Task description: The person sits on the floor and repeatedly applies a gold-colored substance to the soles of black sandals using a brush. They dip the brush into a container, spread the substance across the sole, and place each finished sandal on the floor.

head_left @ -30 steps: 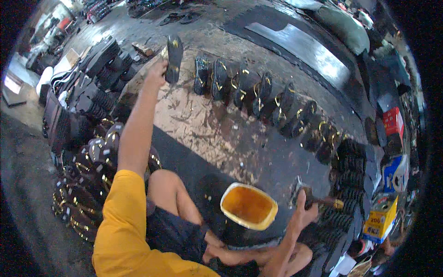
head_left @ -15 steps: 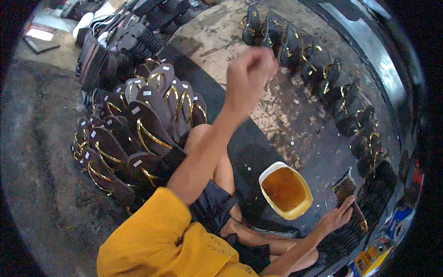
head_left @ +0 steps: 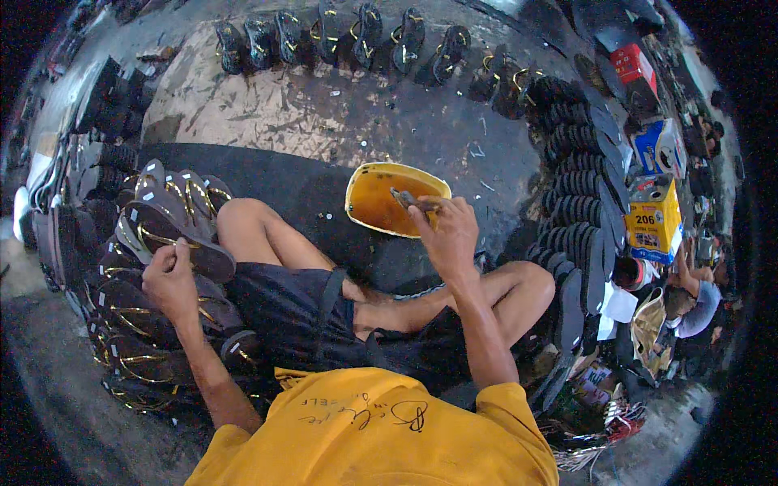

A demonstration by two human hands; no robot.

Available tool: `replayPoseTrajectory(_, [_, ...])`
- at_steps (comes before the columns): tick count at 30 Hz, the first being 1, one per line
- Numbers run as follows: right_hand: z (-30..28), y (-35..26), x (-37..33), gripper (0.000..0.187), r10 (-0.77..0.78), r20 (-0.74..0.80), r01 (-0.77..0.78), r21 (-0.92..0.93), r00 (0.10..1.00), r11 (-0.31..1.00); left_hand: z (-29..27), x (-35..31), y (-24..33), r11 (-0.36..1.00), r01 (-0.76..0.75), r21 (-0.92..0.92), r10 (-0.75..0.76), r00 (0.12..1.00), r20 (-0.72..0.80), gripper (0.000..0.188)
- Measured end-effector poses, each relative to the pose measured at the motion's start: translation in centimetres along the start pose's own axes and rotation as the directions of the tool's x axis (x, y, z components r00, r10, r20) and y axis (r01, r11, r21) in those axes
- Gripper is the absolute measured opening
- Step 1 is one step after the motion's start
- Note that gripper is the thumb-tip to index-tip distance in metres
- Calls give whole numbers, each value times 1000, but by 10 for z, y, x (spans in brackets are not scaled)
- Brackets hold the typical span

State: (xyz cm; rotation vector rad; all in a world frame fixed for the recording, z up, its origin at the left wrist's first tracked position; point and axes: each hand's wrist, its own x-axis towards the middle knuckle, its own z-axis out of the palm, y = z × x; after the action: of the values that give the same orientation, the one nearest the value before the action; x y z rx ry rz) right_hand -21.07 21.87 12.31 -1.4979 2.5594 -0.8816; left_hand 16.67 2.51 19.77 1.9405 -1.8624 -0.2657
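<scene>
My left hand [head_left: 172, 279] is closed, its fingertips pinched at the gold strap of a dark flip-flop [head_left: 190, 253] on the pile beside my left knee. Small white stickers mark the soles in that pile. In front of my shins stands a yellow tub [head_left: 353, 193] with an orange-brown liquid in it. My right hand [head_left: 450, 235] is wrapped round a brush [head_left: 403, 197] over the tub's right side. I cannot tell whether its bristles touch the liquid.
A row of gold-strapped sandals [head_left: 366, 36] curves along the far side. Dark soles [head_left: 579, 194] stand stacked to my right. Beyond them are a yellow box [head_left: 655, 215], a red box [head_left: 634, 69] and another person's arm [head_left: 689, 275]. More soles [head_left: 77, 235] are piled at far left.
My view has turned right. My left hand has come down from near the far sandals to the flip-flop pile. The brush in my right hand has moved from beside the dark soles to over the tub.
</scene>
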Motion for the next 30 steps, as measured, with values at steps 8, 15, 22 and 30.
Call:
replayPoseTrajectory(8, [-36, 58, -14, 25, 545, -221, -335, 588, 809, 736, -23, -51, 40, 920, -389, -38, 381, 871, 309, 30])
replayPoseTrajectory(15, [-40, 47, -43, 30, 576, 1, -547, 315, 818, 776, 16, -108, 26, 762, -648, 12, 600, 712, 364, 39])
replayPoseTrajectory(22, [-90, 12, -12, 24, 692, 176, -200, 979, 700, -47, 48, -97, 39, 330, 652, -682, 344, 590, 730, 41])
replayPoseTrajectory(30, [-52, -88, 23, 17, -327, -281, 431, 581, 902, 691, 61, -116, 105, -239, 935, -260, 630, 354, 691, 52])
